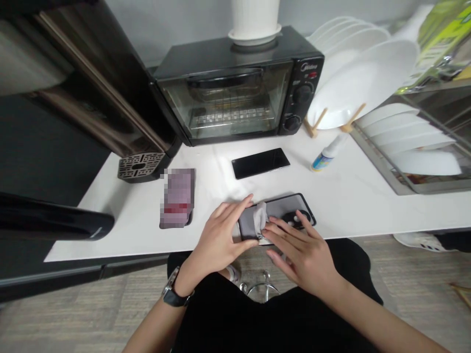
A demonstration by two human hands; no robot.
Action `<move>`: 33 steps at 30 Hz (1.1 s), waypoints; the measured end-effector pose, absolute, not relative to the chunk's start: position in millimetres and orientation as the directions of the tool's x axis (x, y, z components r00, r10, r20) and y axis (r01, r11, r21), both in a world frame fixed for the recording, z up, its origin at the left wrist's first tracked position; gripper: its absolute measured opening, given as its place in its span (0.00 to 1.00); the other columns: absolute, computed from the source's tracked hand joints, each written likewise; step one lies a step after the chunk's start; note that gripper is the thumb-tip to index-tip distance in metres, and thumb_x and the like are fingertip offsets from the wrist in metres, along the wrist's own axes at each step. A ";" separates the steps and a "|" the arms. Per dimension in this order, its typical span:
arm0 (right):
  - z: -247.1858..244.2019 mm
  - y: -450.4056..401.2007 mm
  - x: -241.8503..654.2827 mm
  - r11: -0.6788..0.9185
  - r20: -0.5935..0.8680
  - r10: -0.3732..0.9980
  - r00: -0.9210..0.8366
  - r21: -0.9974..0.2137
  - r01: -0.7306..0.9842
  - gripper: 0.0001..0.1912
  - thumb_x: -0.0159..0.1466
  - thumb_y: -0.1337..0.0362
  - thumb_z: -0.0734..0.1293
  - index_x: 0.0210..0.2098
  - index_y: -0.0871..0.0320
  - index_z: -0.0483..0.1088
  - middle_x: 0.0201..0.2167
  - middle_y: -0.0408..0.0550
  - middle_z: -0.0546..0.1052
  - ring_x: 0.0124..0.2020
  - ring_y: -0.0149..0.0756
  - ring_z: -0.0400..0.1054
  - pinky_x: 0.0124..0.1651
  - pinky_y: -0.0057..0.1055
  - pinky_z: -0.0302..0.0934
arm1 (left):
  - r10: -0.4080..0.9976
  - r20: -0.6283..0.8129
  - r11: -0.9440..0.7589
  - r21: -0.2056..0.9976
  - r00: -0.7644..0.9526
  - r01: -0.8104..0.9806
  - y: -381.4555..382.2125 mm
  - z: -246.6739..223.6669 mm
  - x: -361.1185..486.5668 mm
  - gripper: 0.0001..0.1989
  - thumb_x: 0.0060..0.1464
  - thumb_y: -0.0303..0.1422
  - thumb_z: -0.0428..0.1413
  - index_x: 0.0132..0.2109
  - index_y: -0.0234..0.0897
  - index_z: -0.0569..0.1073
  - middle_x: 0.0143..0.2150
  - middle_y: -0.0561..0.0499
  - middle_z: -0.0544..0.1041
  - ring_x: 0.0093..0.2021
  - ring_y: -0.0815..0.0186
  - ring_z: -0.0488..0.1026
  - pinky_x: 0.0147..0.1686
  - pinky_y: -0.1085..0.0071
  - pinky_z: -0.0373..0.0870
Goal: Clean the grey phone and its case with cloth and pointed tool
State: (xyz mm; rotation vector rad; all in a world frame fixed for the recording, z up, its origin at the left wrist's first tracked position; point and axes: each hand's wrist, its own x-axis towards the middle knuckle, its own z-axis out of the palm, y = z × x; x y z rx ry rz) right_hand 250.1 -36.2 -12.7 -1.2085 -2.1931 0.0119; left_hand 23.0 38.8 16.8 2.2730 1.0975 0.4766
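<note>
Left fingers (238,208) are grasping one end of the case (247,221), index at the far edge, thumb at the near edge. Right fingers (287,240) are pressing on a pale wipe (260,219) lying across the case, thumb standing apart; can't tell if they're also pinching it. Case is lying flat near the front edge of the tabletop (217,166), between both hands, black rim showing, camera end pointing right. Can't tell if a phone is sitting inside.

Watch (174,290) is circling the left wrist; dial too oblique to read.

Just beyond the case, a black phone (261,163) is lying flat. To its right a spray bottle (326,156) is standing, blue-and-yellow label, text too small to make out. Left of the hands, a purple item (179,196) is showing only as pixels, so any print on it is lost.

Further back, the oven (235,95) is reading "Midea" top right, above a red badge and two knobs; badge and knob text are too small. A white pot (255,17) is standing on top in its saucer.

Black dispenser (142,164) is standing left, drip grille facing up. White plates (349,78) are leaning in wooden pegs to the right. Green pack (437,44) behind is carrying blurred print.
</note>
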 end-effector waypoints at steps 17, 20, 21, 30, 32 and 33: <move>-18.5 -45.9 307.8 0.293 0.494 0.841 -0.223 -0.068 0.954 0.23 0.71 0.59 0.65 0.65 0.55 0.69 0.59 0.52 0.78 0.69 0.60 0.62 0.73 0.68 0.38 | 0.780 -0.007 -0.499 0.596 0.626 0.628 41.4 19.5 28.0 0.48 0.59 0.39 0.66 0.76 0.53 0.47 0.72 0.48 0.67 0.68 0.50 0.64 0.67 0.48 0.60; -19.4 -33.0 292.1 0.273 0.511 0.838 -0.191 -0.090 0.958 0.26 0.71 0.56 0.66 0.66 0.56 0.67 0.60 0.53 0.78 0.69 0.61 0.62 0.74 0.66 0.39 | 0.767 0.015 -0.519 0.602 0.641 0.607 42.9 18.2 27.7 0.50 0.58 0.40 0.67 0.77 0.52 0.46 0.72 0.48 0.67 0.68 0.51 0.64 0.68 0.49 0.61; -19.5 -28.2 284.5 0.271 0.512 0.839 -0.183 -0.102 0.957 0.27 0.72 0.55 0.66 0.66 0.57 0.67 0.60 0.53 0.78 0.69 0.60 0.62 0.74 0.65 0.41 | 0.766 0.022 -0.522 0.605 0.642 0.601 43.3 17.7 27.4 0.50 0.58 0.40 0.67 0.77 0.52 0.46 0.71 0.48 0.68 0.67 0.51 0.65 0.68 0.49 0.61; -16.8 -10.3 196.7 0.493 0.493 0.815 -0.305 -0.312 0.812 0.29 0.73 0.46 0.63 0.61 0.63 0.71 0.59 0.59 0.78 0.67 0.53 0.66 0.74 0.59 0.49 | 0.777 0.128 -0.542 0.635 0.616 0.551 44.0 11.9 21.8 0.45 0.61 0.41 0.64 0.77 0.46 0.48 0.68 0.44 0.70 0.62 0.51 0.68 0.62 0.53 0.67; -14.4 -11.2 191.5 0.541 0.490 0.804 -0.336 -0.370 0.755 0.27 0.73 0.47 0.62 0.59 0.62 0.74 0.57 0.57 0.80 0.66 0.52 0.68 0.73 0.60 0.51 | 0.783 0.126 -0.537 0.630 0.609 0.561 42.4 11.3 21.2 0.46 0.61 0.38 0.64 0.77 0.45 0.48 0.65 0.44 0.73 0.59 0.52 0.69 0.60 0.55 0.69; -12.7 -12.0 192.8 0.556 0.492 0.799 -0.347 -0.382 0.739 0.25 0.73 0.48 0.63 0.57 0.61 0.74 0.56 0.56 0.80 0.66 0.51 0.68 0.73 0.60 0.51 | 0.791 0.124 -0.532 0.624 0.599 0.572 41.2 11.1 21.2 0.46 0.61 0.37 0.64 0.77 0.45 0.47 0.64 0.44 0.73 0.59 0.51 0.68 0.60 0.55 0.69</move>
